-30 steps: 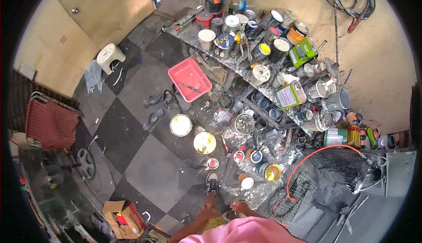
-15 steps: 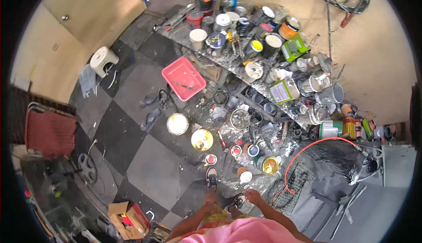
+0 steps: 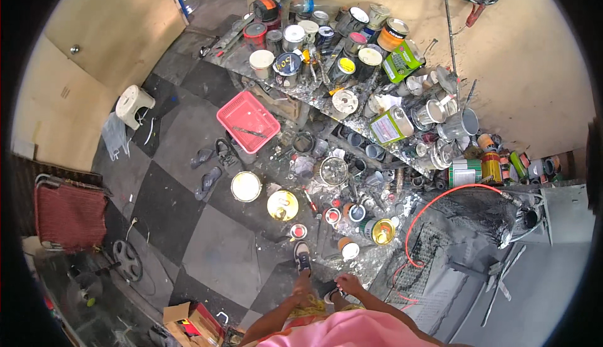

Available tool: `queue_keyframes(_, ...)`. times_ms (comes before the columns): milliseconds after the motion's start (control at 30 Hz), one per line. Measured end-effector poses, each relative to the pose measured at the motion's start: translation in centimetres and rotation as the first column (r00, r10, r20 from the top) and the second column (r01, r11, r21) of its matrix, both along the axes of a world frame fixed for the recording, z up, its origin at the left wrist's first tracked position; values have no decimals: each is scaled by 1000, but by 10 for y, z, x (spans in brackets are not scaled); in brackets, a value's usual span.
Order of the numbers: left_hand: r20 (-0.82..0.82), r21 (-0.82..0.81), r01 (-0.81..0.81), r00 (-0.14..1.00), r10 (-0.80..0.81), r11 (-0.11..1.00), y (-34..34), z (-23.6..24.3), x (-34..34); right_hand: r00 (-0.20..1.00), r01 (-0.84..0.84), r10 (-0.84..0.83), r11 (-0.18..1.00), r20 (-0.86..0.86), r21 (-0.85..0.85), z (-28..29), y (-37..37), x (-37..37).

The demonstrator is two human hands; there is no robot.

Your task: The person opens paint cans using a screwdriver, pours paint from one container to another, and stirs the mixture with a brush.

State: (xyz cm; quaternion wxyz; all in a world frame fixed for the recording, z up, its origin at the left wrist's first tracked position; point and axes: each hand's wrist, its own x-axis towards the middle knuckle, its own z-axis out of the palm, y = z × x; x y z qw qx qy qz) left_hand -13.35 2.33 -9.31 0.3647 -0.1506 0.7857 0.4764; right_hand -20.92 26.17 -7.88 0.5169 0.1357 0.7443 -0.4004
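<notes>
My right hand (image 3: 349,283) hangs in front of my body above my right shoe, fingers curled in; whether something small is in them I cannot make out. My left hand (image 3: 298,298) is low beside my left leg, its fingers not distinguishable against the leg. Nearest on the floor is an orange-brown can with a white top (image 3: 348,248). A small tin with a red centre (image 3: 298,231) stands just ahead of my left shoe (image 3: 302,256). Beyond it are a can with a yellow top (image 3: 282,206) and a white-topped paint can (image 3: 246,186).
A paint-splattered bench (image 3: 226,64) carries many cans. A pink basket (image 3: 241,116) with a dark stick inside sits before it. An orange-red hose (image 3: 419,212) curves on the right. Sandals (image 3: 207,184), a white stool (image 3: 135,105) and a cardboard box (image 3: 182,322) are at left.
My view has tilted and shifted, so the bench and basket appear farther left. My right hand shows slightly farther left in view, fingers still curled. The cans stay in place.
</notes>
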Motion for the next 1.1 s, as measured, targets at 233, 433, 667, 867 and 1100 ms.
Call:
queue_keyframes(233,3,36,44,999,-44,998,9,-6,-4,998,7,-6,1000,-67,18,-12,14,-12)
queue_keyframes(433,63,1,22,998,-22,1000,-14,-10,23,992,-115,115,993,-56,8,-11,-14,-17)
queue_keyframes(667,135,32,91,986,-95,995,-20,-23,23,891,-255,273,962,-362,99,-30,-56,-146)
queue_keyframes(867,215,160,272,928,-303,949,-46,-58,9,416,46,-55,998,-907,-40,50,-140,-381)
queue_keyframes(1100,-375,-183,-105,927,30,977,-105,-40,-184,-72,63,104,993,-992,99,119,-199,-509)
